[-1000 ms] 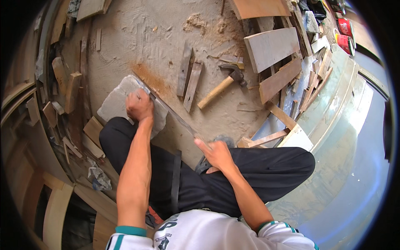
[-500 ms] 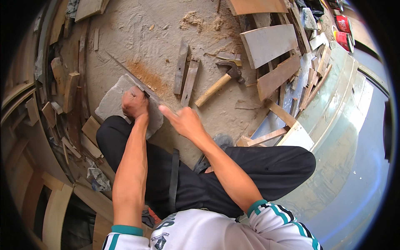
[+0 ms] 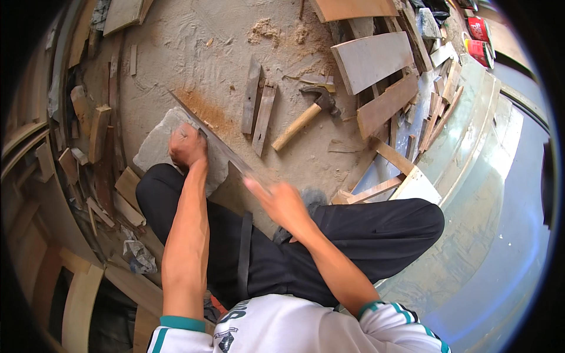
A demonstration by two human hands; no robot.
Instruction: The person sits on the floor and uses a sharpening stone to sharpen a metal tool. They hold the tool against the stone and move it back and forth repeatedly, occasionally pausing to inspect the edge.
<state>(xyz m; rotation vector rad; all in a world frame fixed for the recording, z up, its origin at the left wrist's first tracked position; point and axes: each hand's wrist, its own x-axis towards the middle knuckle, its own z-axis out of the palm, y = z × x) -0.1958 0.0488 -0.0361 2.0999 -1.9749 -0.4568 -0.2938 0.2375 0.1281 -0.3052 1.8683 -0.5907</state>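
My right hand (image 3: 284, 203) is closed around the handle end of a handsaw (image 3: 226, 154). The long thin blade slants up and left, its tip over a patch of orange-brown sawdust (image 3: 203, 109). On a pale, rough stone block (image 3: 154, 144) rests my left hand (image 3: 188, 145), curled into a fist right beside the blade. Whatever that fist presses down is hidden by the fingers. A claw hammer (image 3: 301, 122) with a wooden handle lies on the floor to the right, and two short wood strips (image 3: 265, 117) lie between it and the saw.
Stacked boards (image 3: 376, 62) and offcuts crowd the right side, beside a glass sheet (image 3: 471, 194). Along the left lean more wood scraps (image 3: 100, 132). Red cans (image 3: 479, 52) stand at the far right. My bent legs (image 3: 376, 235) frame the work spot.
My right hand has drawn the saw back, down and to the right, and the blade tip has followed. My left fist stays on the block. The view has shifted slightly.
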